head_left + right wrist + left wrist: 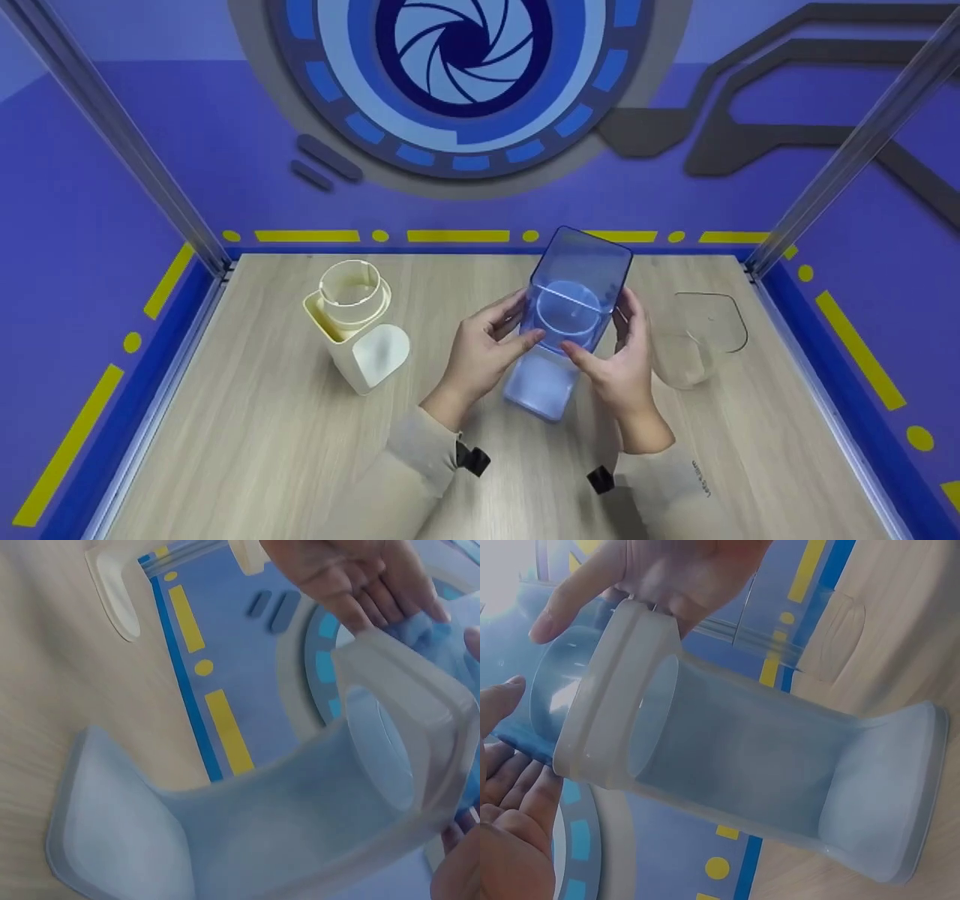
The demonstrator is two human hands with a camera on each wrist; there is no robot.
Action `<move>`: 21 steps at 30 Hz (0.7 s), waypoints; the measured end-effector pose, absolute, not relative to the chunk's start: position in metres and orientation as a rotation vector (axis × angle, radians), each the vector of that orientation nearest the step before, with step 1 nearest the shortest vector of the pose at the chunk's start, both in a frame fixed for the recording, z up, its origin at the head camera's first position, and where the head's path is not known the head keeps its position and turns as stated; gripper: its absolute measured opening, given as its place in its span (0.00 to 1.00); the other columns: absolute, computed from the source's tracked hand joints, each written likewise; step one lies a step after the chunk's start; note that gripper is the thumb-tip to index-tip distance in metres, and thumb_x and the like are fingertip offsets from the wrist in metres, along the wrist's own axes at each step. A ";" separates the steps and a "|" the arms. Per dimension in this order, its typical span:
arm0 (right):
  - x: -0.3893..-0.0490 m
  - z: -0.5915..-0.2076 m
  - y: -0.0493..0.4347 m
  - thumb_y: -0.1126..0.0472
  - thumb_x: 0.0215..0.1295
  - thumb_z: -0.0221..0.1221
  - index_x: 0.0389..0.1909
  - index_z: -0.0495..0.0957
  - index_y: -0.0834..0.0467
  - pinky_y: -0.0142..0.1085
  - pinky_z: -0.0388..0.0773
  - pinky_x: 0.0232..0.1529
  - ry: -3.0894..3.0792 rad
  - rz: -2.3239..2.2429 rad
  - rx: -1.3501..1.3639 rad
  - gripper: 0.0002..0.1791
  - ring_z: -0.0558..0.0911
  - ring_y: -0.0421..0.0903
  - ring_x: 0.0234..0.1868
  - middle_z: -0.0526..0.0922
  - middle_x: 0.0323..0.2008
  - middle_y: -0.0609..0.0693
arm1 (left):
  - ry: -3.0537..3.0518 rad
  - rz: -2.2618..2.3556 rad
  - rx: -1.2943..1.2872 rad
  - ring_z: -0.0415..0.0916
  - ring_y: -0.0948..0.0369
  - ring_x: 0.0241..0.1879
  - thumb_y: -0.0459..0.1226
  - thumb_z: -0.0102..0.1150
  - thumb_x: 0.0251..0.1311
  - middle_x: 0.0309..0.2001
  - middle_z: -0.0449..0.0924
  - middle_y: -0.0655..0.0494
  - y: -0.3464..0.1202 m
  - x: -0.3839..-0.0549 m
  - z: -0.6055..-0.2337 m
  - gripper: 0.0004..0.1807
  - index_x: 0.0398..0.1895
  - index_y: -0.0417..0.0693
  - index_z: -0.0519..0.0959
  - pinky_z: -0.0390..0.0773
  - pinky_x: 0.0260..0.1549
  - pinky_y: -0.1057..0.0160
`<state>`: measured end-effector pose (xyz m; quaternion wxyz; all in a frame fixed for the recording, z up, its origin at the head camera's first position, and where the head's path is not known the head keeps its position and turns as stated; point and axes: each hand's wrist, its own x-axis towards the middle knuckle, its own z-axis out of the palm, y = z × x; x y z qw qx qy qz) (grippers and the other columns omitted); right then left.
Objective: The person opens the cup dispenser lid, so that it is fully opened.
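A clear blue box point(581, 262) with an open top is fitted on a pale blue plastic stand point(544, 386), which has a round hole point(382, 750) under the box and a flat foot point(881, 795). My left hand point(484, 345) grips the box's lower left side, thumb on the front. On the opposite side, my right hand point(619, 364) holds it the same way. The piece leans, and I cannot tell whether its foot touches the table. Both hands also show in the left wrist view, the right hand point(667, 577) above the left hand point(517, 825).
At left on the wooden table point(247, 450) stands a cream stand point(349, 360) with a round cream ring point(356, 307) on top. A clear colourless container point(682, 360) lies at right. Blue walls and metal posts point(847, 157) enclose the table's back and sides.
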<state>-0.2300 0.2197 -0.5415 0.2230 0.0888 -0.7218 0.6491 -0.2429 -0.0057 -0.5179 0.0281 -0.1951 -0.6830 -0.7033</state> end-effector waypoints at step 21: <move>-0.242 -0.547 0.262 0.78 0.60 0.76 0.67 0.86 0.57 0.28 0.90 0.59 -1.896 2.109 0.750 0.34 0.91 0.38 0.55 0.93 0.55 0.45 | -1.988 -2.328 -0.844 0.41 0.43 0.94 0.54 0.69 0.75 0.94 0.44 0.39 -0.024 -0.246 -0.527 0.60 0.93 0.33 0.45 0.47 0.94 0.52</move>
